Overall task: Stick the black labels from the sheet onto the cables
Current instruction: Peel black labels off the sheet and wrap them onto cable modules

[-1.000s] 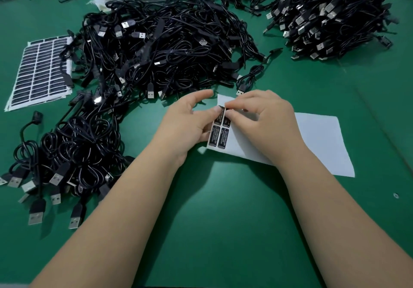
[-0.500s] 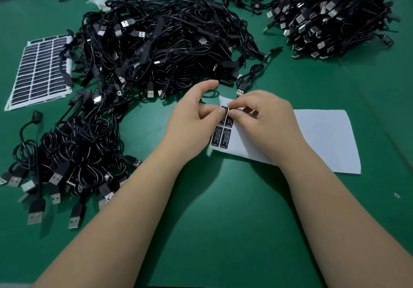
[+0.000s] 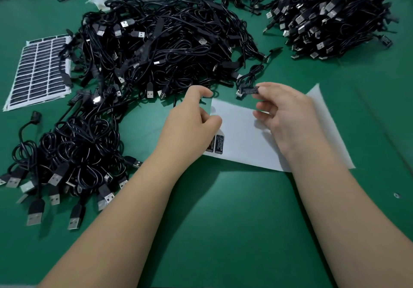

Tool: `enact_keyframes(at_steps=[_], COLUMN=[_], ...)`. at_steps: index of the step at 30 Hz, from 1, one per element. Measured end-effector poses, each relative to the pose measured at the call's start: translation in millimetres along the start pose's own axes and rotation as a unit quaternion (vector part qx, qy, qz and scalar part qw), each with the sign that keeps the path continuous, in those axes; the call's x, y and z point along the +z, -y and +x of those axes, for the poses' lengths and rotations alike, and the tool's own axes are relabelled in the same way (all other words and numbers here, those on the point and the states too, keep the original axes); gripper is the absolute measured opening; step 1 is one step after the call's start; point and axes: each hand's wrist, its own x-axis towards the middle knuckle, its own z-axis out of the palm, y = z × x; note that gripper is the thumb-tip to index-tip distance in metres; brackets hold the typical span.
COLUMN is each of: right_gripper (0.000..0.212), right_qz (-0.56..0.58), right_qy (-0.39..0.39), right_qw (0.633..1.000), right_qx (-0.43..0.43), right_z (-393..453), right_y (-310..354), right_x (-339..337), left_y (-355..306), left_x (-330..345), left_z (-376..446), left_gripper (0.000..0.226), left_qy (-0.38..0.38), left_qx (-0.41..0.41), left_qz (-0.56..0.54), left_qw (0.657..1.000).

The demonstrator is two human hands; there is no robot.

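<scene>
At the far left we note a full label sheet [image 3: 39, 73] lying flat on the green table [image 3: 223, 232], its near edge touching the big cable pile [image 3: 161, 48]; we judge it a reserve, kept within reach but out of the working area. In front of it a smaller bundle [image 3: 69, 153] sprawls with its USB plugs fanned toward us, which we take as either finished or waiting stock; we cannot tell which. Moving right, the left hand [image 3: 190, 126] rests on the left end of the nearly bare backing sheet [image 3: 241, 138], fingers loosely curled, thumb and forefinger apart and gripping nothing that we can see; its weight appears to pin the sheet so labels peel cleanly. Two remaining labels [image 3: 216, 145] sit at the sheet's near left corner, just beside that hand and partly under it. Next, the right hand [image 3: 288, 118] is raised above the sheet and pinches one peeled label [image 3: 251, 90] by its end between thumb and forefinger, held level and clear of the paper, presumably so the adhesive touches nothing. The label hovers near a loose cable [image 3: 250, 77] lying just beyond the sheet's far edge, apart from the pile, and we judge that cable the likely target. The sheet's right end curls upward off the table. At the far right a second heap [image 3: 330, 17] stands well apart from the work.
</scene>
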Motion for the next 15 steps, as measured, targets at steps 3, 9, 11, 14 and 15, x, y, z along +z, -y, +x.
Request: enact_keyframes(at_steps=[3, 9, 11, 14, 15], right_gripper=[0.015, 0.036, 0.036, 0.030, 0.027], right_qz=[0.149, 0.235, 0.220, 0.189, 0.180], right_qy=[0.006, 0.045, 0.069, 0.115, 0.126], right_qw=[0.986, 0.962, 0.963, 0.966, 0.966], right_qx=[0.071, 0.135, 0.137, 0.135, 0.135], right_z=[3, 6, 5, 1, -1], right_y=[1, 0, -4, -10, -12], right_x=[-5, -7, -3, 4, 5], left_y=[0, -3, -5, -10, -12], left_x=[-5, -11, -6, 1, 3], left_z=[-3, -3, -2, -2, -3], left_gripper=[0.026, 0.009, 0.010, 0.007, 0.005], left_qy=[0.022, -0.007, -0.023, -0.036, -0.038], left_qx=[0.003, 0.032, 0.020, -0.017, -0.032], left_qz=[0.061, 0.049, -0.060, -0.166, -0.200], left_qw=[0.998, 0.998, 0.998, 0.985, 0.979])
